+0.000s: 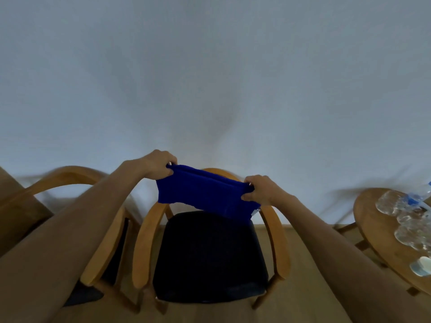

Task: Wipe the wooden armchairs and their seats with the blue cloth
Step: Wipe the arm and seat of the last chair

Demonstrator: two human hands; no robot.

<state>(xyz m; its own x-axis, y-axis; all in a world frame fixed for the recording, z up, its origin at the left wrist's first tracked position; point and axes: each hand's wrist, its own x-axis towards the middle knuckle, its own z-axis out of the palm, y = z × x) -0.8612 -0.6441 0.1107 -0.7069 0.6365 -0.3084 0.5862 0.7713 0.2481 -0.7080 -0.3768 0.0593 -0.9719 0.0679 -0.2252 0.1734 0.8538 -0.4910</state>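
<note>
A person is looking down at their own two bare arms, which are reaching forward from the near edge of the scene. Both hands are gripping a blue cloth [205, 194] and holding it stretched in the air between them. The left hand [158, 164] is pinching the cloth's upper left corner, fingers curled tight over the fabric. The right hand [261, 190] is clamped on the upper right corner, slightly lower and nearer. The cloth is hanging folded, its lower edge dangling over the far part of a dark seat cushion [207, 257]; whether it is touching the cushion cannot be told.

That cushion belongs to a wooden armchair [144, 241] standing in the centre, directly below the hands. Its curved armrests are sweeping round both sides of the seat, and the top of its backrest is showing just behind the cloth. A second wooden armchair [70, 174] is standing just beside it on the left, largely hidden behind the left forearm.

At the right edge, a round wooden table [368, 220] is carrying several clear glasses [405, 229] and a plastic bottle [419, 194] with a blue label. A pale, plain wall [210, 78] is filling the far upper half of the scene, and a light wooden floor [303, 276] is lying beneath the furniture.
</note>
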